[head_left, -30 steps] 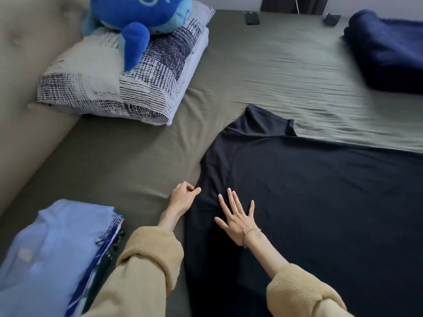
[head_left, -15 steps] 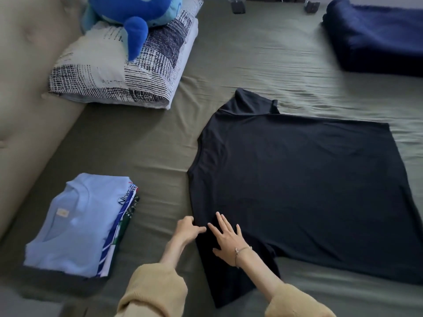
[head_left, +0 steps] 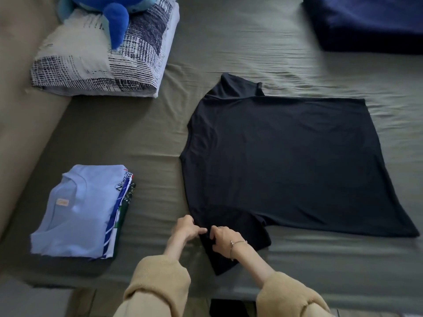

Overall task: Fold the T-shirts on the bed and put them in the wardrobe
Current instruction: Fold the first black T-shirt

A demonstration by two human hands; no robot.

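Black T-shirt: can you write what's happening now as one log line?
step: fold | black T-shirt: flat on bed | left hand, right hand: pinching near sleeve | folded stack: left

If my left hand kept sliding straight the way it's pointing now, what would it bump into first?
The left hand points right along the shirt edge, so it would likely meet the right hand first; their fingertips look nearly touching on the black T-shirt sleeve, though depth is unclear.

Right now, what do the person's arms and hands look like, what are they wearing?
Both arms wear thick, fuzzy tan sleeves, the left sleeve and right sleeve ending in bunched cuffs pushed up the forearms. The left hand is bare. The right hand has a thin metallic bracelet at the wrist.
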